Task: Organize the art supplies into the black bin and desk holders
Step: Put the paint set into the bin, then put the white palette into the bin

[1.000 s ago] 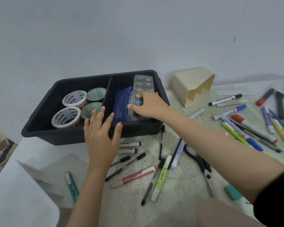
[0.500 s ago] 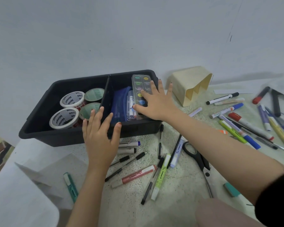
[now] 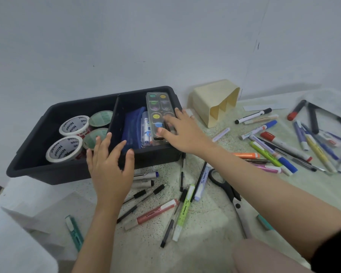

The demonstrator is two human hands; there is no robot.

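Left hand (image 3: 110,170): grip apart, fingers spread on bin (image 3: 37,170) front rim. Right hand (image 3: 185,131): grip apart, straight fingers on palette (image 3: 158,107) in bin's right compartment. Holder (image 3: 215,101) lies at 3 o'clock of bin. Pens (image 3: 182,211) lie on tabletop (image 3: 205,233) at 5 o'clock.

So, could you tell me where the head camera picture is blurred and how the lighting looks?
Head view: the light is soft and even, with only faint shadows under the arms. The right hand on the paint palette is slightly smeared at the fingertips. The markers toward the far right edge are blurred. The print on the tape rolls is sharp enough to read.
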